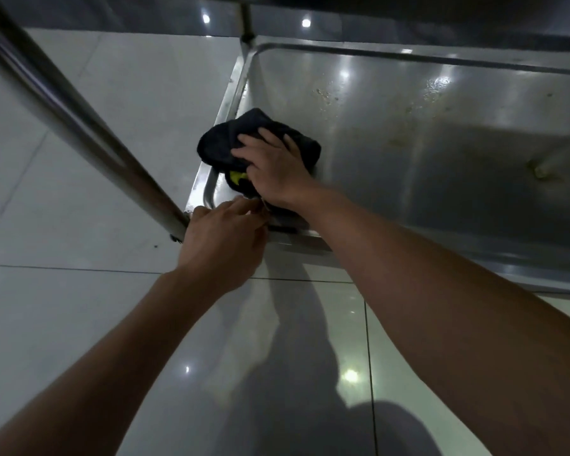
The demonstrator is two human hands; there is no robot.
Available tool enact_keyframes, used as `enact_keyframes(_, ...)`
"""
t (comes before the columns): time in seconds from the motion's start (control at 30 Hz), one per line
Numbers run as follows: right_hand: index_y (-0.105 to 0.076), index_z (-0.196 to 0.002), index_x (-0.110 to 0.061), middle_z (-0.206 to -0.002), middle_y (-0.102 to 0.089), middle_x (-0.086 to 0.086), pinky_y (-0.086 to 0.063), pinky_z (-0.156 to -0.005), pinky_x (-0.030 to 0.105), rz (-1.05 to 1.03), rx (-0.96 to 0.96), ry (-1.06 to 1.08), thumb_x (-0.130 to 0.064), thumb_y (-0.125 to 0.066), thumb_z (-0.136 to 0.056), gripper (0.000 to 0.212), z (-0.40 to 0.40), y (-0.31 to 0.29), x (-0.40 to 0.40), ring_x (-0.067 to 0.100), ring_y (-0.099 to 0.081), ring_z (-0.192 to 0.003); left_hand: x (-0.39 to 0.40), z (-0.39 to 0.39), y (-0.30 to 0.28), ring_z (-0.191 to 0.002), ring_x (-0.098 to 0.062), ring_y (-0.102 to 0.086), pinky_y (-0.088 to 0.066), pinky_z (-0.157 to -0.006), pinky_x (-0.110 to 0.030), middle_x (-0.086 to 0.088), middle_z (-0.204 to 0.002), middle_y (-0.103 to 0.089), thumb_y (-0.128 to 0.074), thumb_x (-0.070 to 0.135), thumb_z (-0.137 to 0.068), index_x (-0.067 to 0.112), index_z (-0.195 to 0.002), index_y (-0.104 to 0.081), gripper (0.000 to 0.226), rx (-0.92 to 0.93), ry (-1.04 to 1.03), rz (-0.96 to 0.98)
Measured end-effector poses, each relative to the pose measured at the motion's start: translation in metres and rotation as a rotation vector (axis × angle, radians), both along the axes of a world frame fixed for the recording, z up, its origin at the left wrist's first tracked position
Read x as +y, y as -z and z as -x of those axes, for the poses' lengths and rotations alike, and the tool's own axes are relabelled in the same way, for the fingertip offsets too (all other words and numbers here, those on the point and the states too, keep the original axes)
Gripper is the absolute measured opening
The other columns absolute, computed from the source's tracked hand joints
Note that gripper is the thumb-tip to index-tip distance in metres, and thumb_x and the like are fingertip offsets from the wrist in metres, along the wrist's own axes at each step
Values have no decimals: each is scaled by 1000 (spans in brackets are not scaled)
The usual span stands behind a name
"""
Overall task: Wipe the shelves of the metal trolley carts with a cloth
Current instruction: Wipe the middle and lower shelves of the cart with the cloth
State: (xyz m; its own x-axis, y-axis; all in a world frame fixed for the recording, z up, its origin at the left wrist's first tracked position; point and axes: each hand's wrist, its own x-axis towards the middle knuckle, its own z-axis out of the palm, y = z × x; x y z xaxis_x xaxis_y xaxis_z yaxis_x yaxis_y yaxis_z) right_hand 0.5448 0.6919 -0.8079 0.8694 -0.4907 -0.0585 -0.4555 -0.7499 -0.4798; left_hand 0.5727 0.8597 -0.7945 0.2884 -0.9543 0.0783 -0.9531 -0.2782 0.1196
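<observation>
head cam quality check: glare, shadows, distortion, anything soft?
Head view: dim overall. Ceiling-light glare spots on the shelf and the floor tiles. The person's shadow falls across the floor in the lower centre. Wide-angle bending shows in the trolley post and the stretched forearms. The right hand on the cloth and the left hand at the shelf corner look slightly soft.
</observation>
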Motion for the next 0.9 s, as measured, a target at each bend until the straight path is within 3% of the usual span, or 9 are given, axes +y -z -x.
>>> enact_keyframes(0.2,-50,-142,-36,-161,-30,-12,2,-123,44,25,-52,29,-24,-35,-100,47,14,9,-9,14,-12,-152,1,2,-7,-123,-15,-56,-37,-85,-37,13,-138,-58,-38,34,-102,35,-131,-63,38,-8,-15,-35)
enact_keyframes(0.33,-52,-140,-37,-160,-32,-12,0,-124,45,75,-98,203,-27,-35,-99,46,52,18,-29,15,-15,-151,-15,0,-16,-100,-17,-55,-33,-75,-36,11,-105,-63,-29,32,-97,30,-97,-65,37,-103,-3,-121)
enact_keyframes(0.43,-53,-139,-38,-159,-34,-13,-2,-124,43,79,-90,298,-27,-37,-98,45,91,18,-53,14,-17,-151,-34,-2,-18,-88,-21,-53,-37,-75,-40,3,-92,-61,-28,31,-87,25,-89,-68,41,-153,13,-125)
enact_keyframes(0.6,-55,-138,-35,-159,-35,-10,-3,-124,43,105,-63,459,-26,-39,-97,45,177,13,-91,16,-19,-151,-67,-5,-8,-98,-24,-63,-44,-85,-42,3,-106,-69,-39,43,-87,27,-88,-72,38,-99,-22,-20)
enact_keyframes(0.77,-56,-140,-27,-159,-38,-1,-12,-122,52,142,-7,685,-30,-34,-92,52,276,7,-122,25,-24,-149,-79,-8,3,-93,-22,-62,-44,-81,-41,7,-99,-66,-32,42,-88,29,-84,-70,41,-72,7,-4)
enact_keyframes(0.9,-56,-140,-22,-158,-38,3,-14,-122,54,153,20,806,-30,-33,-89,57,310,0,-131,30,-26,-148,-83,-13,4,-92,-20,-63,-41,-78,-38,10,-101,-68,-35,42,-89,31,-84,-72,39,-78,8,8)
